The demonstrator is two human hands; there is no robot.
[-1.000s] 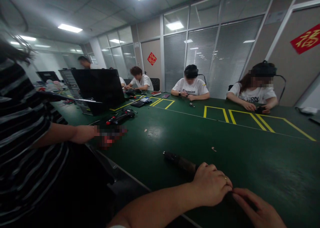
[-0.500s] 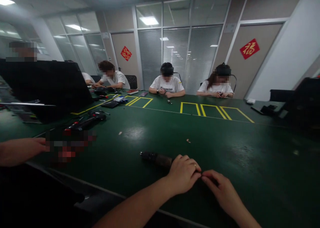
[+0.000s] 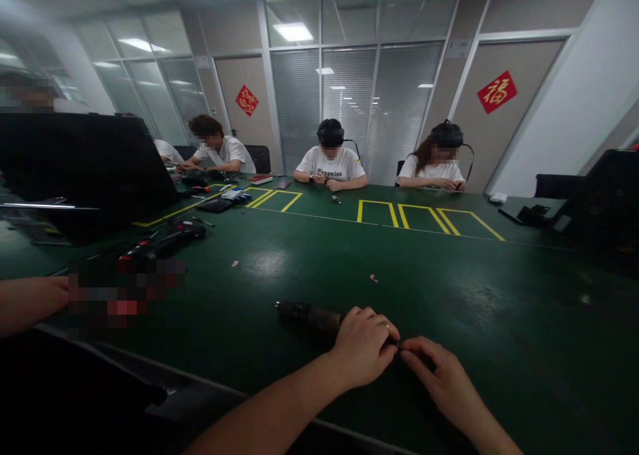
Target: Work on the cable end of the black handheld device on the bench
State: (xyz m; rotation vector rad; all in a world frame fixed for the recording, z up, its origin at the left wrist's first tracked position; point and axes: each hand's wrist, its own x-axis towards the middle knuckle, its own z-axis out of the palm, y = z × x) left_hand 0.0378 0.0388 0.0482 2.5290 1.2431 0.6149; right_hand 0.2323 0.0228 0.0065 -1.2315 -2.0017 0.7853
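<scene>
A dark cylindrical electric screwdriver (image 3: 319,320) lies on the green tabletop (image 3: 309,262), its metal tip pointing left. My left hand (image 3: 364,345), with a ring on one finger, is closed around the rear end and hides it. Close against those fingertips, my right hand (image 3: 439,372) is closed in a pinch of thumb and forefinger. A small dark bit shows between the two hands, too small to make out.
Pale scraps (image 3: 373,278) lie beyond my hands. At left, a co-worker's arm (image 3: 30,302) reaches toward blurred red items, near a black-and-red tool (image 3: 167,240). A black panel (image 3: 84,175) stands behind. People in white shirts (image 3: 330,165) sit across the table, past yellow tape (image 3: 379,203).
The view has shifted slightly, so everything sits a little further left and higher. My hands keep nearly the same hold at the screwdriver's rear end.
</scene>
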